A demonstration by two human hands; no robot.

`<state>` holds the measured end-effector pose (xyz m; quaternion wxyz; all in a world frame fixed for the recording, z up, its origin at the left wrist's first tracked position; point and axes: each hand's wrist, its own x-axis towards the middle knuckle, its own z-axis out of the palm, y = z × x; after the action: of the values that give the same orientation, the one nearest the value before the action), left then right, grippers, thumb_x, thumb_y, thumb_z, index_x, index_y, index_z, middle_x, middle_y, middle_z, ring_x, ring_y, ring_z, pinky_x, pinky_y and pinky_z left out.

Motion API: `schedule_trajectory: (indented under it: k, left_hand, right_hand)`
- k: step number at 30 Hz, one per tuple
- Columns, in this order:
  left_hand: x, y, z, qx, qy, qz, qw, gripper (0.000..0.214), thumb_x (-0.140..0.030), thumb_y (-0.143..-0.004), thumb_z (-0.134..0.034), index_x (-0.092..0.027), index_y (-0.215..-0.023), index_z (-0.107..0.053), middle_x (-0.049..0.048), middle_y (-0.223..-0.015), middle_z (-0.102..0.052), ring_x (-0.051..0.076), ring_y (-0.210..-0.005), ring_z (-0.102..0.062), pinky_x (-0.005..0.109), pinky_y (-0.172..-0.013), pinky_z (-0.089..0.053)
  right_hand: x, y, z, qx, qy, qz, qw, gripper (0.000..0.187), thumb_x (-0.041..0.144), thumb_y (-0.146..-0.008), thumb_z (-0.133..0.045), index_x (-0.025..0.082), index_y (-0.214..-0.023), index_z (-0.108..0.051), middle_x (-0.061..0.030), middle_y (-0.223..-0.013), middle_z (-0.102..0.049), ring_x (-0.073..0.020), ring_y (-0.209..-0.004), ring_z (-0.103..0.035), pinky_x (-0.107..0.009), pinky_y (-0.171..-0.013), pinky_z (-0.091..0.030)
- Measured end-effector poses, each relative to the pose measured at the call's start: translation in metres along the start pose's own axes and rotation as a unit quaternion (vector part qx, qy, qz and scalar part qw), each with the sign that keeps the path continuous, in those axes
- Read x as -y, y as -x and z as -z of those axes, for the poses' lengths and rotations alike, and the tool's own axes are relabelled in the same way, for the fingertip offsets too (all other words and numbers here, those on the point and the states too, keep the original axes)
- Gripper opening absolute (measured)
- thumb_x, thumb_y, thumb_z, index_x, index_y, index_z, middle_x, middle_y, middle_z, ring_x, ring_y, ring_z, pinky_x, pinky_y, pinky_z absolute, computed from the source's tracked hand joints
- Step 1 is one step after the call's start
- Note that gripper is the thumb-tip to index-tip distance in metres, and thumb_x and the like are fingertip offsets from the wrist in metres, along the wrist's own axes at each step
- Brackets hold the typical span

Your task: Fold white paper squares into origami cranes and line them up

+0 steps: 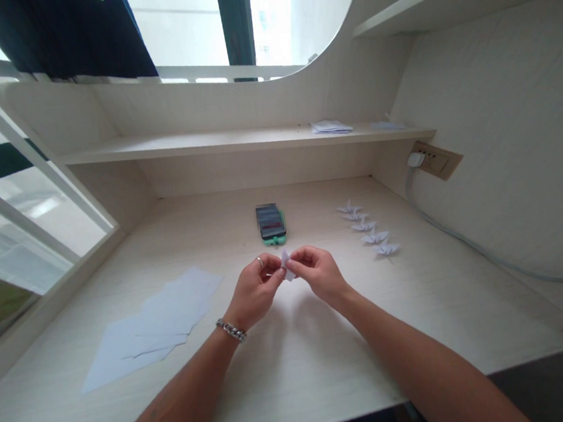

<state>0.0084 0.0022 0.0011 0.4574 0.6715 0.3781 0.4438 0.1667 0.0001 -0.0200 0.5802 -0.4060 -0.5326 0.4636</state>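
Observation:
A small folded piece of pale paper [287, 265] is pinched between both my hands above the middle of the desk. My left hand [256, 294], with a ring and a chain bracelet, grips its left side with closed fingers. My right hand [319, 273] pinches its right side. A row of several finished paper cranes [370, 228] lies on the desk to the right of my hands. Loose flat sheets of the same pale paper [155, 323] lie to the left.
A phone in a green case [271, 225] lies just beyond my hands. The light wooden desk [298, 370] has a shelf [204, 142] above it holding folded paper [330, 126]. A wall socket [434, 160] with a plug and cable sits on the right wall.

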Motion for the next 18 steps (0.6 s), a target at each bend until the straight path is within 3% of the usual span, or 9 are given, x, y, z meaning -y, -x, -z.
schedule_trajectory:
  k: [7,14,18]
  left_hand:
    - [0.0024,0.0005,-0.0028,-0.052,0.019,0.004,0.998,0.020,-0.031,-0.077,-0.069,-0.014,-0.085,-0.062,0.0031,-0.080,-0.065,0.015,-0.071,-0.063,0.026,-0.065,-0.049]
    - [-0.0002,0.0006,-0.0038,-0.005,0.018,0.014,1.000,0.020,-0.032,-0.078,-0.068,-0.014,-0.083,-0.062,0.0037,-0.075,-0.066,0.015,-0.068,-0.062,0.026,-0.063,-0.050]
    - [-0.0015,0.0016,-0.0057,-0.026,0.031,0.019,0.999,0.022,-0.033,-0.076,-0.070,-0.014,-0.084,-0.063,0.0043,-0.078,-0.067,0.015,-0.070,-0.064,0.027,-0.065,-0.050]
  right_hand:
    - [-0.0012,0.0008,-0.0020,-0.004,0.001,-0.003,1.000,0.022,0.036,-0.068,-0.077,0.016,-0.073,-0.068,-0.0037,-0.070,-0.068,-0.0157,-0.065,-0.061,-0.029,-0.063,-0.048]
    - [0.0044,0.0019,-0.0027,-0.030,-0.013,0.002,0.999,0.024,0.037,-0.066,-0.078,0.016,-0.074,-0.069,-0.0035,-0.071,-0.069,-0.0157,-0.065,-0.061,-0.027,-0.062,-0.048]
    - [0.0065,0.0026,-0.0043,-0.047,-0.015,-0.004,0.999,0.022,0.036,-0.065,-0.079,0.017,-0.074,-0.071,-0.0040,-0.072,-0.070,-0.0168,-0.066,-0.062,-0.028,-0.063,-0.048]
